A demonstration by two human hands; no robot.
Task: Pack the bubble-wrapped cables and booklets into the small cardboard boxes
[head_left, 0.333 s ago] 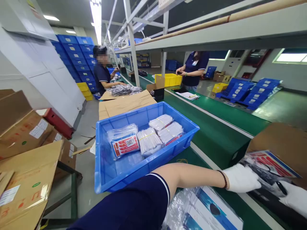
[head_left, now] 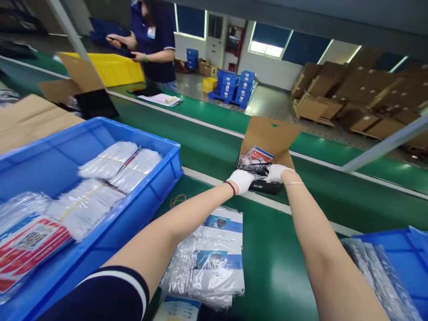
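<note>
Both my hands wear white gloves and reach into an open cardboard box (head_left: 271,133) with a black inside, set on the green conveyor belt. In it lies a clear plastic bag with black, cable-like parts (head_left: 256,168), and behind that a red-and-white printed card (head_left: 260,154). My left hand (head_left: 243,180) is closed on the bag's left side, its fingertips partly hidden. On the right side my right hand (head_left: 278,173) grips the same bag, a small black part by its fingers. Nearer to me, a stack of plastic-sleeved blue-and-white printed sheets (head_left: 219,263) lies under my left forearm.
A blue crate (head_left: 174,162) at left holds banded white packets (head_left: 83,207) and a bagged red-printed pack (head_left: 33,245). At right, another blue crate (head_left: 394,258) has silvery bags. Across the belt, a co-worker (head_left: 154,44) stands by a yellow bin (head_left: 117,69). A metal post (head_left: 384,142) slants at right.
My view has swung right, bringing the box, both my forearms and the right-hand crate into the picture. My hands stay at the bag in the box.
</note>
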